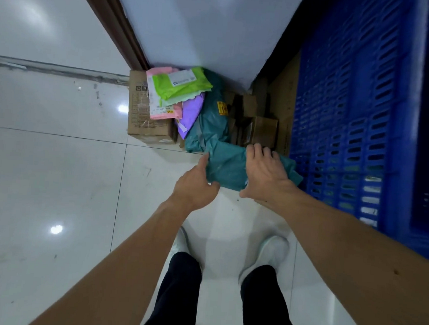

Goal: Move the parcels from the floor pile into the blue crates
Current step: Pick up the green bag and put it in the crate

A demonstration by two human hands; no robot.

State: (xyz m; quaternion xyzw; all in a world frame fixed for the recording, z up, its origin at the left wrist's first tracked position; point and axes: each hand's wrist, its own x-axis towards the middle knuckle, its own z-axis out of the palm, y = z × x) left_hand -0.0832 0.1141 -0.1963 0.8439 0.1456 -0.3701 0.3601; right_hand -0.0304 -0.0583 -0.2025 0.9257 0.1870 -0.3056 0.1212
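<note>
A teal poly-bag parcel [227, 165] is held between both hands just in front of the floor pile. My left hand [194, 183] grips its left end, thumb under and fingers along the side. My right hand [264, 170] lies over its right part with fingers curled over the far edge. Behind it the pile holds a larger teal bag [211, 117], a purple bag [190, 113], a bright green mailer [180, 86], a pink mailer [161, 111] and a cardboard box [140, 122]. A tall blue slotted crate [349, 120] stands at the right.
Small brown boxes [263, 130] sit between the pile and the crate, against a white wall [204, 31]. A brown door frame [111, 23] runs up to the left. Glossy white floor tiles [57, 172] spread left and toward me; my shoes [270, 251] stand below the hands.
</note>
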